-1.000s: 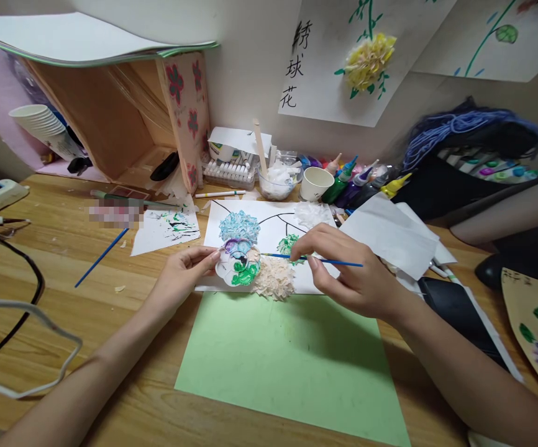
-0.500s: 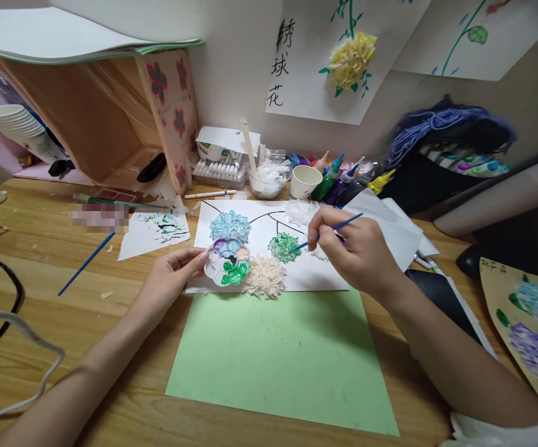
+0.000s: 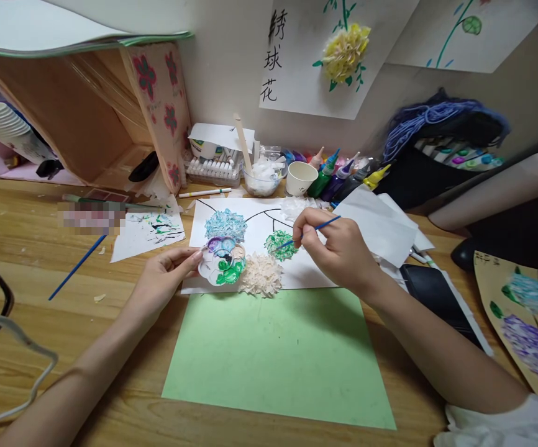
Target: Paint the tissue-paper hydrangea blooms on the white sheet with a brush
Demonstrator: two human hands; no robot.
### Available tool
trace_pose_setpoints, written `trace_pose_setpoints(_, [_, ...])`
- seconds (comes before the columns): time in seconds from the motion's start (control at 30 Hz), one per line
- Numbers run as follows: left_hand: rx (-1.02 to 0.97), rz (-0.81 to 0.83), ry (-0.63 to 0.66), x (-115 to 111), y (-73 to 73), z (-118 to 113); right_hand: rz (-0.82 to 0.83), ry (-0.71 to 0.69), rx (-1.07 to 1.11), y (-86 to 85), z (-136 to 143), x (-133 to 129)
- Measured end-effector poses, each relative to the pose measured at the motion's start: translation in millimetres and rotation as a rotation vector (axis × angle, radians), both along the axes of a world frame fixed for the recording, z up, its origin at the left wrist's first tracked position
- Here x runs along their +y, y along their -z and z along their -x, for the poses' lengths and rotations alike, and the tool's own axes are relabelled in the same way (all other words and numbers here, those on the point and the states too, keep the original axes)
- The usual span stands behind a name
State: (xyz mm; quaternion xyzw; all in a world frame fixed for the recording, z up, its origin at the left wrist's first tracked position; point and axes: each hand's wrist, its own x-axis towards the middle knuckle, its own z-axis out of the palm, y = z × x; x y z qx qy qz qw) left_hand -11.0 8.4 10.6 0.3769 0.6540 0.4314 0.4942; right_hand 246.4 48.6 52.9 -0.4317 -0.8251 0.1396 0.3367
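Note:
My left hand point(image 3: 171, 273) pinches the rim of a flower-shaped palette point(image 3: 210, 272) with green, purple and blue paint, over the left part of a white paper point(image 3: 315, 273). My right hand point(image 3: 334, 245) holds a thin blue paintbrush point(image 3: 321, 225), its tip at a green tufted flower point(image 3: 281, 245). On the same paper sit a blue tufted flower point(image 3: 225, 225), a cream one point(image 3: 262, 275) beside the palette, and a white one point(image 3: 294, 209) partly hidden behind my right hand. Black branch lines run between the flowers.
A green sheet point(image 3: 278, 360) lies in front. Behind stand a bowl of white scraps point(image 3: 264, 177), a paper cup point(image 3: 301, 179) and paint bottles point(image 3: 327, 176). Another brush point(image 3: 77, 267) and a paint-stained paper point(image 3: 148, 234) lie left. A black device point(image 3: 437, 304) is at right.
The view has shifted slightly, moving most things a little left in the picture. My right hand and the brush have moved left relative to the green flower; both hands keep their holds.

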Motion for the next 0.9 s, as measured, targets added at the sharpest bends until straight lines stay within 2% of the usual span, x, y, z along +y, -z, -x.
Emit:
trace_pose_setpoints(0.2, [-0.004, 0.005, -0.009, 0.4, -0.9, -0.9, 0.013, -0.027, -0.016, -1.0, -0.5, 0.2])
trace_pose_setpoints(0.33, [-0.003, 0.003, -0.009, 0.0, -0.9, -0.4, -0.022, 0.009, 0.019, -1.6, -0.6, -0.4])
trace_pose_setpoints(0.5, [-0.018, 0.011, -0.006, -0.6, -0.7, 0.5, 0.009, -0.031, -0.015, -1.2, -0.2, -0.5])
trace_pose_setpoints(0.63, [0.008, -0.006, 0.01, -0.4, -0.7, 0.9, -0.016, 0.018, -0.002, -2.3, -2.2, 0.4])
trace_pose_setpoints(0.9, [-0.008, -0.007, 0.006, 0.1, -0.6, 0.3, 0.01, -0.008, -0.02, 3.3, -0.1, 1.6])
